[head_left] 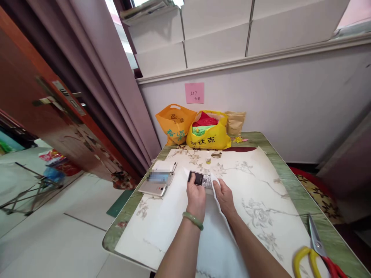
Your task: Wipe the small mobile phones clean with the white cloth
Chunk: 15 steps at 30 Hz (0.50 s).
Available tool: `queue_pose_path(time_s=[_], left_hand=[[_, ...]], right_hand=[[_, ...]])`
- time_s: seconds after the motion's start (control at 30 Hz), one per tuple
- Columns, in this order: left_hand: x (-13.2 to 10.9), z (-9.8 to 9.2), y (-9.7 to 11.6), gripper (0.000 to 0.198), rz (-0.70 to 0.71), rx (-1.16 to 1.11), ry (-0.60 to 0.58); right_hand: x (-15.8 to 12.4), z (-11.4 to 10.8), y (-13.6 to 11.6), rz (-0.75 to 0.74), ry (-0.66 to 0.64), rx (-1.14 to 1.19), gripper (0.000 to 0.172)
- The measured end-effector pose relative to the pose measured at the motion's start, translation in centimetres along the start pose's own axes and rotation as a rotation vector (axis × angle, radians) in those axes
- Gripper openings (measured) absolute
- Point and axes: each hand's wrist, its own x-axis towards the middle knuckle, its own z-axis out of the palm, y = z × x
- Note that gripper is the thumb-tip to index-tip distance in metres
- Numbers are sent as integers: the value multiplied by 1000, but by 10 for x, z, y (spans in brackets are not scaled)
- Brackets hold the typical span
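Note:
A keypad mobile phone (208, 180) with a dark screen lies sideways over the middle of the table. My left hand (196, 197), with a green bangle at the wrist, is closed on the phone, its thumb resting on the screen end. A white cloth (222, 237) hangs down between my forearms, and part of it shows behind the phone. The fingers of my right hand (225, 197) pinch a fold of this cloth beside the phone's keypad end.
Several phones (156, 188) lie at the table's left edge. Large scissors (317, 245) rest at the front right. An orange bag (175, 123), a yellow bag (209, 142) and a brown paper pouch (235, 122) stand at the back. A small bottle (208, 159) sits before them.

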Motion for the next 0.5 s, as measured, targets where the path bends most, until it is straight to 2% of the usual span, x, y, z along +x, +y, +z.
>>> queue_pose_path(time_s=[0.07,0.13,0.27,0.4,0.5], left_hand=[[-9,0,-2,17,34,-7,6],[-21,-7,-2,25,64,82,-8],[-42,-35,5,31,94,579,-66],[-50,-52,5,38,-34,818,-210],[-47,-51,-2,26,-74,901,-338]], right_hand=[[2,-2,2,16,29,76,41],[5,-4,4,54,69,154,42],[9,-4,5,122,188,288,44],[9,-1,4,137,283,346,51],[7,1,3,163,271,386,54]])
